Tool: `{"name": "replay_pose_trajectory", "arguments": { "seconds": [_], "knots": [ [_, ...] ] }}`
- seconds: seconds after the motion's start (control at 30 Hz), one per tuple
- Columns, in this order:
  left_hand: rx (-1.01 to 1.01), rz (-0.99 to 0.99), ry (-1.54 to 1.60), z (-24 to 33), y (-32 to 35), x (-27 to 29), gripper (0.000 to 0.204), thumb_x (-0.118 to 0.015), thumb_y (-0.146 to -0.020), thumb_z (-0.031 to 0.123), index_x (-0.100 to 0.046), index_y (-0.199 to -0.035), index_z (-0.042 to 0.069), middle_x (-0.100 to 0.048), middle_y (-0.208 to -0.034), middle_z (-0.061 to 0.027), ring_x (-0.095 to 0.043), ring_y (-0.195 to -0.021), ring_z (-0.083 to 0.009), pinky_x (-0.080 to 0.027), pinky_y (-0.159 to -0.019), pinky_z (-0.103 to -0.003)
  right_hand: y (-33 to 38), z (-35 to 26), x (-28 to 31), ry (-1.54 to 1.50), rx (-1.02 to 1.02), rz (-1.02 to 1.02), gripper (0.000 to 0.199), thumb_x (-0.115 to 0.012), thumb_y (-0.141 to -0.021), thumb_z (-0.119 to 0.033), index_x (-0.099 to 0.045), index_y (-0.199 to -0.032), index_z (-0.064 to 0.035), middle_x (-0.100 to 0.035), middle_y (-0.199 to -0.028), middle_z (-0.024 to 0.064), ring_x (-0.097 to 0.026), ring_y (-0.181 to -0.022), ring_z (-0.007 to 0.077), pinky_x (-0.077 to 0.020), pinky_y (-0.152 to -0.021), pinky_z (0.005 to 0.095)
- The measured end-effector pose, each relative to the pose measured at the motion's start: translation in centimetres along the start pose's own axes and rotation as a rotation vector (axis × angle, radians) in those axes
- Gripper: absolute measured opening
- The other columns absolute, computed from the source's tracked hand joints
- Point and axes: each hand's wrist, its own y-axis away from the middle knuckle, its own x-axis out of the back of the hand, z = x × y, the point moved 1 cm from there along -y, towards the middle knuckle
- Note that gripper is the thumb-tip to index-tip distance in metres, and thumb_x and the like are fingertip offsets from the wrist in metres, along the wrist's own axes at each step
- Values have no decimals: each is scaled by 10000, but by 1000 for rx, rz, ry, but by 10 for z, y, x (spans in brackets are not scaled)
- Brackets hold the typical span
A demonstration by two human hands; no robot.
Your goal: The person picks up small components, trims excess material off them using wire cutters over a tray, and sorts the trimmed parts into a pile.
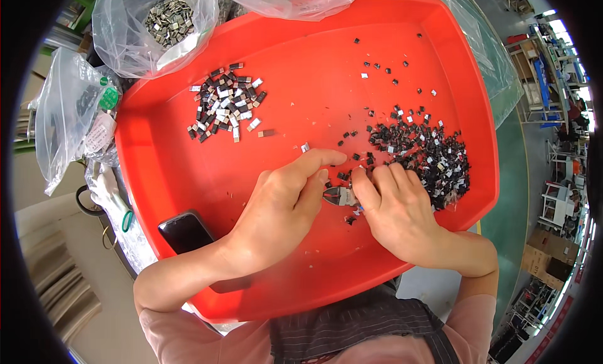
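My left hand (279,197) hovers over the middle of a red plastic tray (289,56). Its index finger stretches to the right, apart from the thumb, and nothing shows between the two. The other fingers are hidden. Close by on the right, the fingers of my right hand (402,213) are curled round a small metal pliers-like tool (340,195). Its grey head points left, just below my left thumb, while its handles are covered. Beside my right hand spreads a large heap of small black and silver pieces (433,157).
A smaller pile of longer black-and-silver blocks (225,103) lies at the tray's far left. A dark smartphone (185,232) rests at its left edge. Clear plastic bags, one with many metal pieces (169,20), stand behind the tray. A white glove (107,191) lies to the left.
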Motion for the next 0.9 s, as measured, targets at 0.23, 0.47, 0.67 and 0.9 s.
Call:
{"name": "replay_pose_trajectory", "arguments": {
  "seconds": [0.23, 0.47, 0.67, 0.9],
  "knots": [
    [82, -115, 204, 12, 3, 6, 360, -295, -1006, 72, -473, -1316, 37, -381, -557, 38, -390, -441, -44, -402, -448, -197, 2, -2, -2, -268, -14, 88, 336, -637, -718, -65, -522, -1023, 17, -499, -698, 79, -544, -621, 210, -455, -539, 325],
    [-182, -69, 225, 6, 10, -3, 378, -281, -1004, 55, -425, -1351, 21, -368, -546, 31, -358, -450, -46, -376, -455, -200, 3, 0, 2, -692, -60, -79, 271, -624, -884, -182, -439, -950, 5, -575, -746, 161, -609, -606, 345, -452, -454, 436],
    [-7, -78, 350, 12, 7, 4, 320, -309, -1028, 156, -458, -1272, 13, -289, -549, 66, -250, -437, -36, -326, -428, -204, -3, 5, 5, -676, -82, -16, 248, -644, -856, -179, -496, -968, -14, -586, -773, 144, -610, -677, 323, -480, -553, 410],
    [89, -67, 422, 10, 4, 7, 289, -325, -1019, 148, -541, -1154, 11, -276, -538, 84, -226, -425, -29, -268, -418, -206, -5, 10, 6, -357, -14, 168, 549, -688, -623, -20, -546, -1152, -51, -486, -815, 54, -504, -775, 230, -378, -653, 345]
  ]
}}
